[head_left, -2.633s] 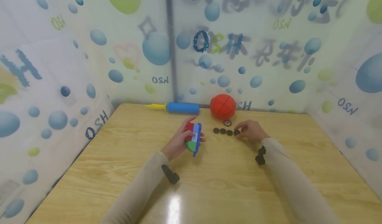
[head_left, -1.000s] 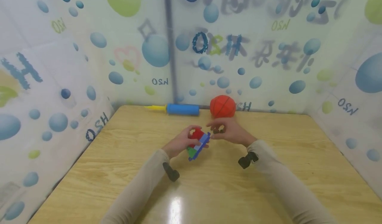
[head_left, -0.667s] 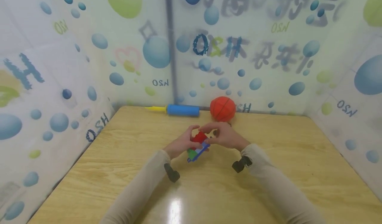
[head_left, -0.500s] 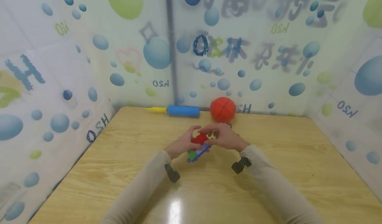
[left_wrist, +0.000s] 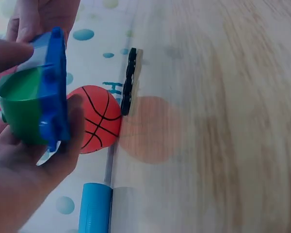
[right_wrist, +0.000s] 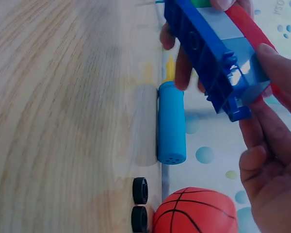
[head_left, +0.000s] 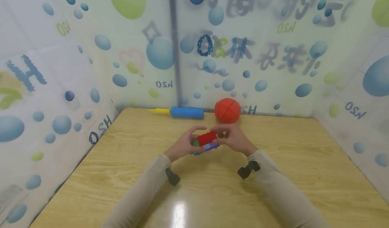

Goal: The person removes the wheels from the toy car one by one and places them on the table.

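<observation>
A toy car built of blocks (head_left: 207,138) is held above the table between both hands. It has a blue base (right_wrist: 199,48), a red top, a green block (left_wrist: 22,92) and light-blue blocks. My left hand (head_left: 182,147) grips its left end, thumb on the near side and fingers beneath. My right hand (head_left: 238,139) pinches the other end, thumb on the light-blue and red part in the right wrist view. Several black wheels (left_wrist: 129,80) stand in a row on the table, mostly hidden behind my right hand in the head view.
A red toy basketball (head_left: 227,110) sits at the table's back edge against the patterned wall (head_left: 194,69). Left of it lies a blue pump (head_left: 186,112) with a yellow tip. The wooden table (head_left: 212,194) extends toward me and to both sides.
My right hand has come left from the row of wheels to take hold of the toy car. The car has turned from upright to nearly level, its red top now facing the head camera.
</observation>
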Action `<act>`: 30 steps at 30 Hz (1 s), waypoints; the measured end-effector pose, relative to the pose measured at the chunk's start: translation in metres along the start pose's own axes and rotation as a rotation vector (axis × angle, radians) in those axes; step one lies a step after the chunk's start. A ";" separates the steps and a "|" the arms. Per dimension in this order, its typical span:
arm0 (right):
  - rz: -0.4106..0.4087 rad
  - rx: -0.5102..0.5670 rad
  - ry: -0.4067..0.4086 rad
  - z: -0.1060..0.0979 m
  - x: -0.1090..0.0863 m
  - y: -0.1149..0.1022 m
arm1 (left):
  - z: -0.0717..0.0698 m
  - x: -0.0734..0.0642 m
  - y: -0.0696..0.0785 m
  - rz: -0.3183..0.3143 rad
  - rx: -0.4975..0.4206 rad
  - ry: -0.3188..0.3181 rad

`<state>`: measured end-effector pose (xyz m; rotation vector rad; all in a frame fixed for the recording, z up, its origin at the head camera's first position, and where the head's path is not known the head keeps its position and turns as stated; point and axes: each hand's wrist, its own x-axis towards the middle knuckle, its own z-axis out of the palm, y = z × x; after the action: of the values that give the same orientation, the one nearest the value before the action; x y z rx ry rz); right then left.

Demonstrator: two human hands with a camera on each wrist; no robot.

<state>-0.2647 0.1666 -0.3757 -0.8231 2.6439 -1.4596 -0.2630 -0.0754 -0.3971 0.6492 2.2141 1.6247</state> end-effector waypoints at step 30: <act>0.097 -0.173 0.001 0.008 -0.002 0.014 | -0.012 0.012 -0.017 0.072 0.313 0.131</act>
<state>-0.2666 0.1673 -0.3917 -0.6920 2.7978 -1.2239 -0.2822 -0.0828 -0.4100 0.7278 2.5996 1.3992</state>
